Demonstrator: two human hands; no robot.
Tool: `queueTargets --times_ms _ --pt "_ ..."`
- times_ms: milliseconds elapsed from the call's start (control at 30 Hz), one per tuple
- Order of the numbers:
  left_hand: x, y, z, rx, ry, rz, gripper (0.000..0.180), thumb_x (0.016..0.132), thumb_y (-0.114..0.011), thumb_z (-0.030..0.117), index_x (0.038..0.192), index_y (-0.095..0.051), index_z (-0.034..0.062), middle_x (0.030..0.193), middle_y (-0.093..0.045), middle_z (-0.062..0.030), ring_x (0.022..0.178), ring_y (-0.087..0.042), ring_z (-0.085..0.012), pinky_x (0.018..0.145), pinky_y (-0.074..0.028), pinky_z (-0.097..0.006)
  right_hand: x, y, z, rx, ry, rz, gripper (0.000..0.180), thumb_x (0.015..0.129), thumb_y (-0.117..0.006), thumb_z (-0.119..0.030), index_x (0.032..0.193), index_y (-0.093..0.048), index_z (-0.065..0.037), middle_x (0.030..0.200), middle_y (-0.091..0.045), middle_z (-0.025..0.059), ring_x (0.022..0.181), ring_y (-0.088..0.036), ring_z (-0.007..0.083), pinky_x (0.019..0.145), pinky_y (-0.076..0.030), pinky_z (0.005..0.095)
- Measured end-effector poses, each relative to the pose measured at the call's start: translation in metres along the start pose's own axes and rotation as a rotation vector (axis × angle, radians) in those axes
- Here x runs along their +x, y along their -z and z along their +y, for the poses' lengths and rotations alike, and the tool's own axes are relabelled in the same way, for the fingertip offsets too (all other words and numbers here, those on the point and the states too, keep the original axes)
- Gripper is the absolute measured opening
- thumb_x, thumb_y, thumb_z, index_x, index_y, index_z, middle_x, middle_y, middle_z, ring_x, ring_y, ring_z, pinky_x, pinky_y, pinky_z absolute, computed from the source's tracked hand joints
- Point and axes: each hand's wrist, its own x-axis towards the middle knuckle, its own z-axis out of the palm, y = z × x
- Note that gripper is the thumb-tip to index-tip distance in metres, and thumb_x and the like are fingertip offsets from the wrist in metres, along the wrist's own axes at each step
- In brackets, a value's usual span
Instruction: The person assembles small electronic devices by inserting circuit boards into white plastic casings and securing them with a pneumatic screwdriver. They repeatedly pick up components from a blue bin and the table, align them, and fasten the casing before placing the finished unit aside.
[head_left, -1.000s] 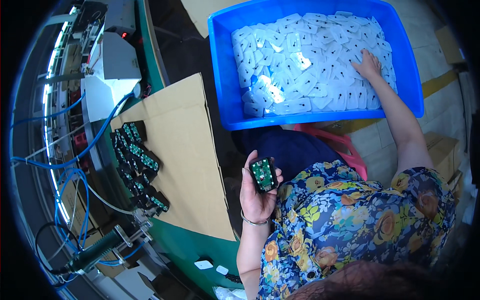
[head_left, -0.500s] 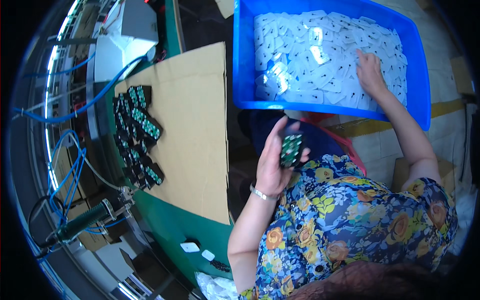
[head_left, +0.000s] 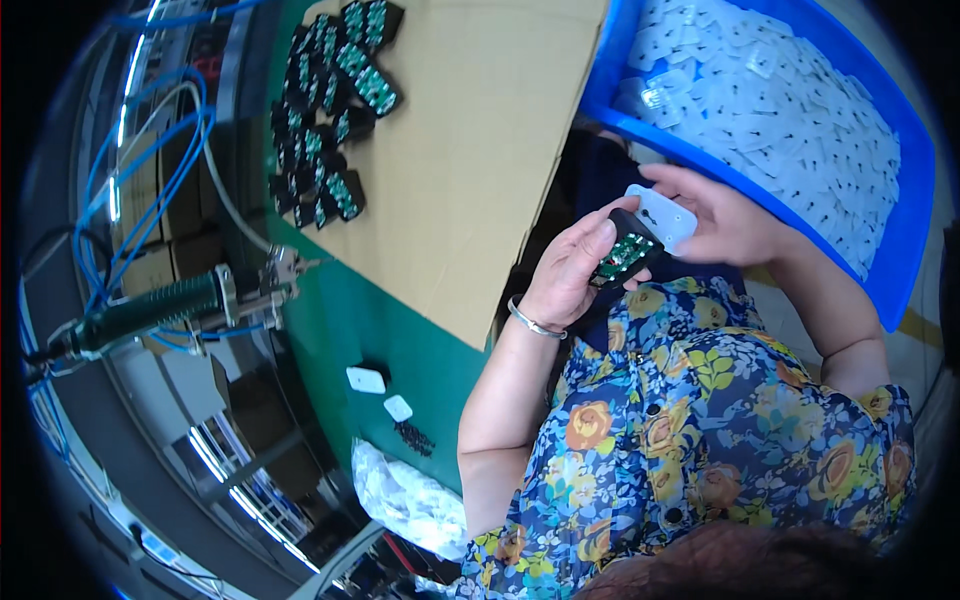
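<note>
My left hand (head_left: 572, 268) grips a black case with a green circuit board (head_left: 626, 256) showing in its open side. Against the upper right edge of that case, my right hand (head_left: 722, 215) holds a flat white plastic cover (head_left: 664, 217) with a dark keyhole-shaped mark and rounded corners. Cover and case overlap in view; whether they touch I cannot tell. Beyond my right hand stands a blue bin (head_left: 745, 168) filled with many similar white covers (head_left: 790, 110).
Several black cases with green boards (head_left: 335, 110) lie at the left of a cardboard sheet (head_left: 470, 150) on the green table (head_left: 345, 300). A green screwdriver tool (head_left: 150, 312) is mounted left. Nearer are a white-topped case (head_left: 367, 380), small dark screws (head_left: 414, 438) and a plastic bag (head_left: 405, 495).
My right hand has left the bin and come to the case with a white cover. The left hand still holds the case. The whole view has shifted and turned.
</note>
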Motion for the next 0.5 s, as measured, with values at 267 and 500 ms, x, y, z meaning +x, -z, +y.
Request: queueTargets --times_ms 267,500 --pt "-0.017 -0.015 0.004 -0.001 -0.063 0.245 0.047 0.094 -0.042 0.025 0.131 -0.032 -0.0007 0.104 -0.056 -0.0139 0.086 -0.06 -0.0191 0.074 -0.05 -0.028 0.037 -0.017 0.03 1.018 -0.119 -0.21 0.071 0.086 -0.032 -0.061 0.131 -0.033 -0.006 0.124 -0.046 0.0119 0.109 -0.049 0.0273 0.093 -0.04 0.0449" --pt "-0.025 -0.038 0.009 0.208 -0.452 0.582 0.046 0.084 -0.057 0.004 0.124 -0.033 0.0022 0.112 -0.051 -0.0132 0.097 -0.057 -0.0195 0.084 -0.047 -0.03 0.033 -0.048 0.001 0.789 0.278 0.087 0.083 0.083 -0.03 -0.067 0.14 -0.012 -0.008 0.136 -0.029 0.0142 0.125 -0.032 0.0278 0.103 -0.027 0.0454"
